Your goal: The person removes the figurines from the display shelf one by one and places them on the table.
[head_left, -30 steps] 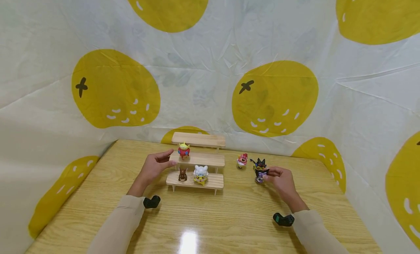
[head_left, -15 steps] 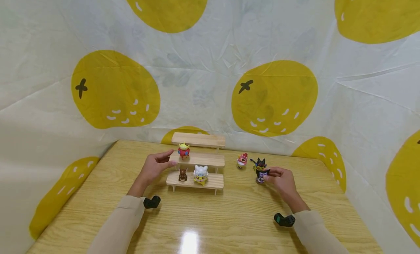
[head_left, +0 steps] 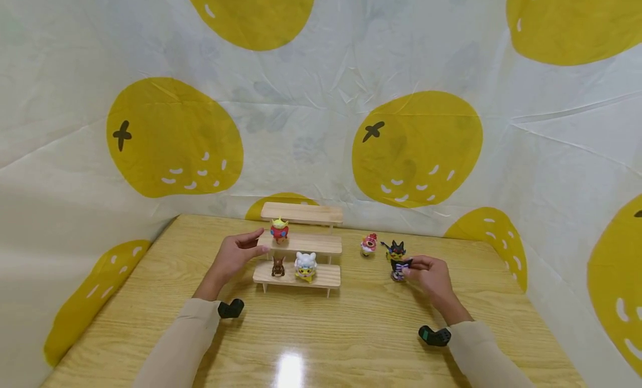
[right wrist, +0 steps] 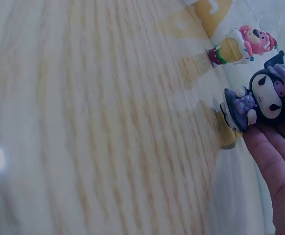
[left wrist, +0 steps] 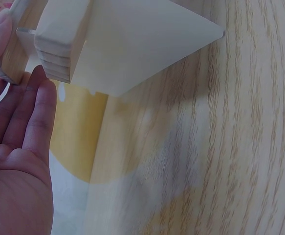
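Note:
My left hand (head_left: 232, 260) grips the left end of the middle step of a three-tier wooden display stand (head_left: 316, 243). In the left wrist view the thumb and fingers (left wrist: 38, 115) lie on opposite sides of the board. To the right of the stand, my right hand (head_left: 432, 275) pinches a small black-hooded figurine (right wrist: 264, 100) with a white face and a purple bow, held low and upright over the table. Just behind it stands a black-eared yellow figurine (head_left: 395, 251), partly covered. A pink bear figurine (head_left: 368, 244) stands left of that one.
A red figurine with a yellow-green top (head_left: 280, 232) stands on the middle step. The bottom step carries a brown eared figurine (head_left: 278, 267) and a white-hooded yellow one (head_left: 305, 266). Behind the wooden table (head_left: 321, 326) hangs a fruit-print cloth (head_left: 301, 126).
The right hand and its black-hooded figurine have shifted very slightly right, relative to the black-eared figurine. The left hand and the stand keep their places.

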### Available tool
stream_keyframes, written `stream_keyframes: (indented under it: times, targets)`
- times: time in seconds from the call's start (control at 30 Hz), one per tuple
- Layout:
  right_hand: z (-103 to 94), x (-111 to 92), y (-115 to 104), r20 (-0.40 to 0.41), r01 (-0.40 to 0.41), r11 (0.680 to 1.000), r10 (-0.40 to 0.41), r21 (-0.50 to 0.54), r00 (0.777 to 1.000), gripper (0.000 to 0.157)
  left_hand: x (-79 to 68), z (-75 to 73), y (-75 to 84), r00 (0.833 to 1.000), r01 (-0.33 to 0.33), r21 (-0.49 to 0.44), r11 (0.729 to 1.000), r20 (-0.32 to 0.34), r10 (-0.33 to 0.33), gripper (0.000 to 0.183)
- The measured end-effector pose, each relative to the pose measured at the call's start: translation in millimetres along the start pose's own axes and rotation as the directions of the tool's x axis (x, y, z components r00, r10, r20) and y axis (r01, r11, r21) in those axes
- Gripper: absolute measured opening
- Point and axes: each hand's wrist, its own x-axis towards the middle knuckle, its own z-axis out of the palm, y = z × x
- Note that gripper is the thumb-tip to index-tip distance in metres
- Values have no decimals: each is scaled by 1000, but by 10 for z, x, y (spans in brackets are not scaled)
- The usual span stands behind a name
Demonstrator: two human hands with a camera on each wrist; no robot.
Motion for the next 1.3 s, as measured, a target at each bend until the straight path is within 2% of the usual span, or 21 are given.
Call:
stream_keyframes:
  times: [0.47,0.9,1.3]
  targets:
    - [6,-13,22,1,-2,1000,2,-30,1000,36,-1,-5,-3,1000,-6,-1,1000,9,6,65]
    - [50,-6,13,18,-5,1000,5,29,1000,33,9,-9,-16,1000,-17,-14,1000,10,18,65]
    - [73,-1,-12,10,-12,999,11,30,1000,32,14,-6,-9,1000,-23,3,1000,8,23,67]
